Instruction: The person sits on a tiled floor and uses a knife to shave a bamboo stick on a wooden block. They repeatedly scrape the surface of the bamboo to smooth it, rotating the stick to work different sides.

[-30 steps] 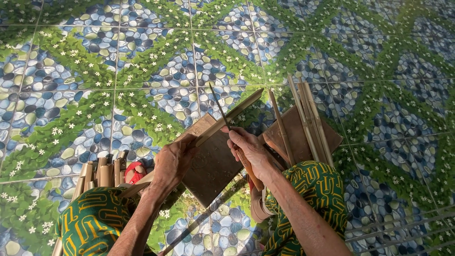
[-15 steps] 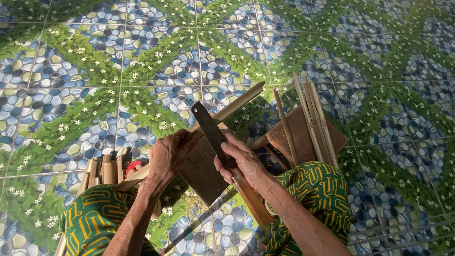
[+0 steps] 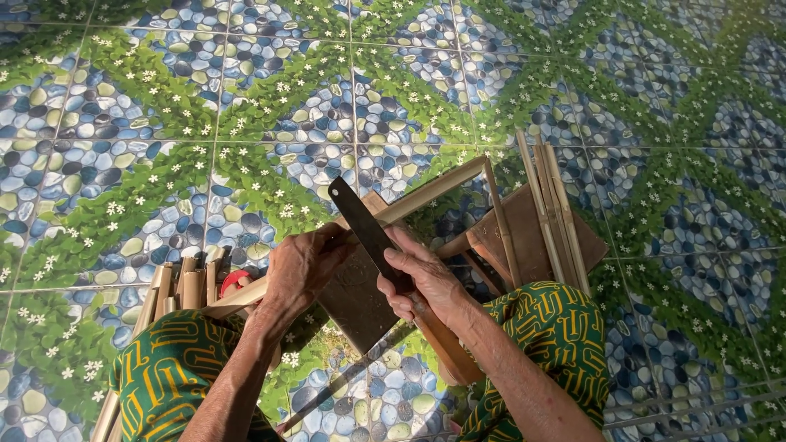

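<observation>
The right hand (image 3: pixel 422 282) has now raised the dark knife (image 3: pixel 367 229) off the bamboo strip (image 3: pixel 426 192), which the left hand (image 3: pixel 303 266) grips.

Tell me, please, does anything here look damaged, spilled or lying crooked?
Nothing looks damaged or spilled. The right hand grips a dark knife, the left hand holds a long bamboo strip across a wooden board. More strips lie loosely fanned on a second board, not neatly parallel.

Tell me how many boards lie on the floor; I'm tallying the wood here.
2. One dark board lies between the knees, under the knife blade. One brown board lies right of it, under loose sticks. Others may be hidden.
</observation>
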